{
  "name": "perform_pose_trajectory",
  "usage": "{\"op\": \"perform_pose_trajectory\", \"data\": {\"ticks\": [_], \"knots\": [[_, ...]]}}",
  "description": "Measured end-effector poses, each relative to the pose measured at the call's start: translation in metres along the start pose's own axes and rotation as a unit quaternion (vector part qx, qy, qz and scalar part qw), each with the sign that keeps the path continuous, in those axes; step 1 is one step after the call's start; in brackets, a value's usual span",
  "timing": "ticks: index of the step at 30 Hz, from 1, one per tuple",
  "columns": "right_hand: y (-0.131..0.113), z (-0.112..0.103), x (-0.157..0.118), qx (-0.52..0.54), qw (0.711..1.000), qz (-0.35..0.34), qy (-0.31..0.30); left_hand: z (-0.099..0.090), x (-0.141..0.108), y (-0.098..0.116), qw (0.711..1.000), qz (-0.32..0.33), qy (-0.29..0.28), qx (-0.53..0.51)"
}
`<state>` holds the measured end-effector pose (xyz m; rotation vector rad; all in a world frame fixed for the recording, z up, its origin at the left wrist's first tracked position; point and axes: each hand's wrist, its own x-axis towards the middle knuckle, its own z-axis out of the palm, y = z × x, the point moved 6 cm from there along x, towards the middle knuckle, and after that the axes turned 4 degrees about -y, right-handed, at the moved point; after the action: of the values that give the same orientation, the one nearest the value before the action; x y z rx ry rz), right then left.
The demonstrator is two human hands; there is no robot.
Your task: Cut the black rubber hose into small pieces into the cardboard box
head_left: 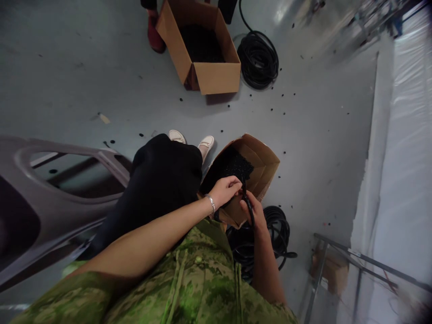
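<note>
Both of my hands are close together over an open cardboard box (265, 166) that holds many small black pieces (232, 166). My left hand (227, 190), with a silver bracelet at the wrist, has its fingers pinched together; what lies between them is too small to make out. Black-handled scissors (249, 208) are in my right hand (255, 211), its fingers wrapped round the handles. The tips of the scissors are near my left fingertips, above the box.
Coiled black hose (278, 229) lies beside the box at my right. Ahead stand another cardboard box (218, 76) of black pieces and a second coil (258, 58). A grey frame (67, 180) is at left, a metal stand (319, 279) at right. A person's red shoe (155, 36) shows ahead.
</note>
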<state>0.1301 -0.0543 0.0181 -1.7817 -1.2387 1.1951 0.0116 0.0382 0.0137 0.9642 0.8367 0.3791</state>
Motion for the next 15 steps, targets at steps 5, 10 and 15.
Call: {"op": "perform_pose_trajectory", "data": {"ticks": [5,10,15], "knots": [[0.006,0.001,-0.007,-0.065,0.997,0.003,0.042,-0.002,0.002,-0.002,1.0,-0.003,0.002,0.003],[0.009,0.006,-0.016,-0.113,0.992,0.022,0.057,-0.002,0.003,-0.007,1.0,-0.023,0.003,-0.011],[0.009,0.014,-0.021,-0.143,0.986,0.026,0.082,0.001,0.003,-0.012,0.998,-0.046,0.01,-0.044]]}}
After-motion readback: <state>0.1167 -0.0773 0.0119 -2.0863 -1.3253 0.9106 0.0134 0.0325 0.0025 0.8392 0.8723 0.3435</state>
